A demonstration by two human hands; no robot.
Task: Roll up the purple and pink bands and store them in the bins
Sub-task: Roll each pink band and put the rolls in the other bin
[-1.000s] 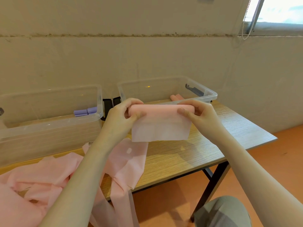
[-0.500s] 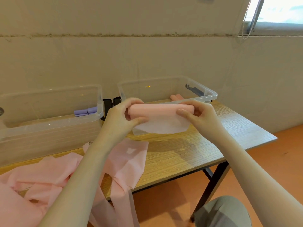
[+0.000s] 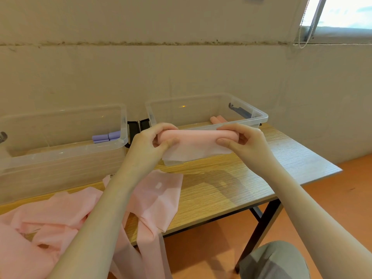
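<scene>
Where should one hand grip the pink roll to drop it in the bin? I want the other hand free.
Probably around the middle of the pink roll, from above, fingers wrapped over the loose tail that hangs below it. The left hand and right hand now pinch its two ends; a grip at the middle should balance it and pin the tail so it cannot unwind.

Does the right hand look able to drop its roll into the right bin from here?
Probably yes: the right hand holds the pink roll just before the open right bin, nothing between them.
</scene>
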